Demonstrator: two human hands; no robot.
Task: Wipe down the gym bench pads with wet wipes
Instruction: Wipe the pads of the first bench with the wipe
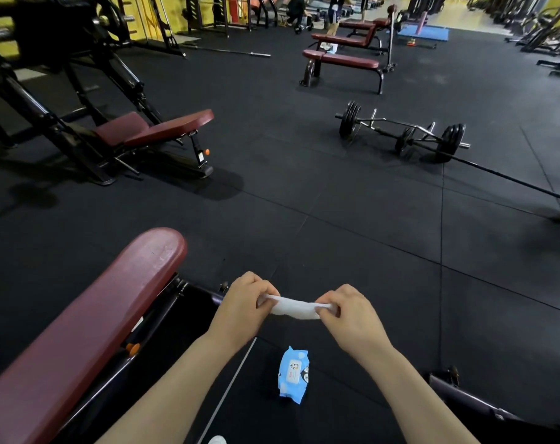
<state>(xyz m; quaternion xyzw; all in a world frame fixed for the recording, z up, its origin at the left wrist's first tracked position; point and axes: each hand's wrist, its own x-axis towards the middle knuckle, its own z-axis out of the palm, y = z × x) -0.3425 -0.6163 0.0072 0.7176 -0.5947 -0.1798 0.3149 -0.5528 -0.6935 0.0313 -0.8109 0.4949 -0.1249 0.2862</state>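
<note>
A white wet wipe (294, 308) is stretched between both hands in front of me. My left hand (240, 307) pinches its left end and my right hand (349, 315) pinches its right end. The wipe is still partly folded. A long maroon bench pad (89, 318) slopes up at my lower left, just left of my left forearm. On the black floor below my hands lies a blue pack of wet wipes (293, 374).
Another maroon bench (157, 129) stands under a black machine at the left. A loaded barbell (400, 133) lies on the floor to the right. More maroon flat benches (345, 60) stand farther back, with people beyond them. A dark frame (464, 398) is at lower right.
</note>
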